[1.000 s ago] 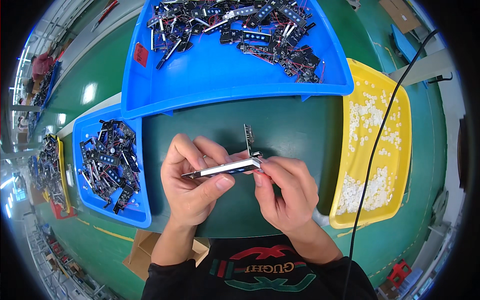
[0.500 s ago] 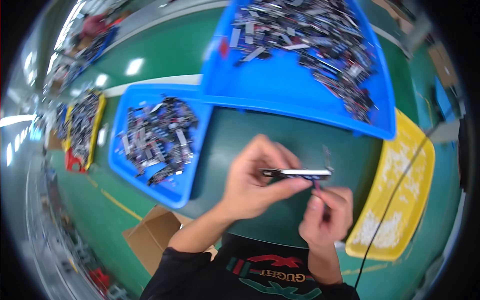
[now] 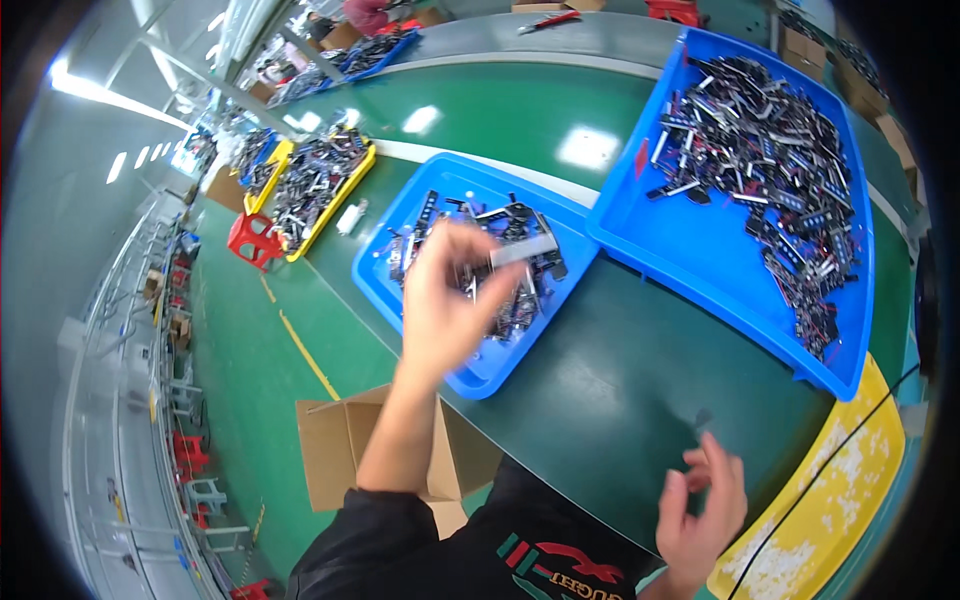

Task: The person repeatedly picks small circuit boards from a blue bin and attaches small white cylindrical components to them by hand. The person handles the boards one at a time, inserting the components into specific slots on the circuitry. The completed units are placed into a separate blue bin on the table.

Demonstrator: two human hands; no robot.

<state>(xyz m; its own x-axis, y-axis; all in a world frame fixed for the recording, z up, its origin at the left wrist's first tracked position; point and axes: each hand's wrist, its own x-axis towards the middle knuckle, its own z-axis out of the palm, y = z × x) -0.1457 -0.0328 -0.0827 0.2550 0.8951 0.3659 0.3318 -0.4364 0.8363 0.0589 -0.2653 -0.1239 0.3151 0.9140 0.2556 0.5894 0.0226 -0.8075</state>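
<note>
Over the smaller blue tray (image 3: pixel 470 385) on the left, my left hand (image 3: pixel 440 300) pinches a flat silvery strip-shaped part (image 3: pixel 523 250) between thumb and fingers. Motion blurs the fingertips, and the hand covers some of the pile below. Dark and silvery strip-like electronic parts (image 3: pixel 425 215) with thin wires fill that tray. Nearer the table's front right, my right hand (image 3: pixel 703 510) has its fingers apart and curved, holding nothing I can see. A small dark blurred spot (image 3: pixel 703 418) shows just beyond its fingertips; I cannot tell what it is.
A larger blue tray (image 3: pixel 650 225) heaped with similar parts stands at the back right. At the right, a yellow tray (image 3: pixel 880 420) holds small white bits, with a black cable (image 3: pixel 800 490) crossing it. An opened cardboard box (image 3: pixel 325 450) sits by my left arm.
Both hands were together on the part over the table. My left hand has carried it left above the smaller tray; my right hand has let go and drawn back. The view has turned left.
</note>
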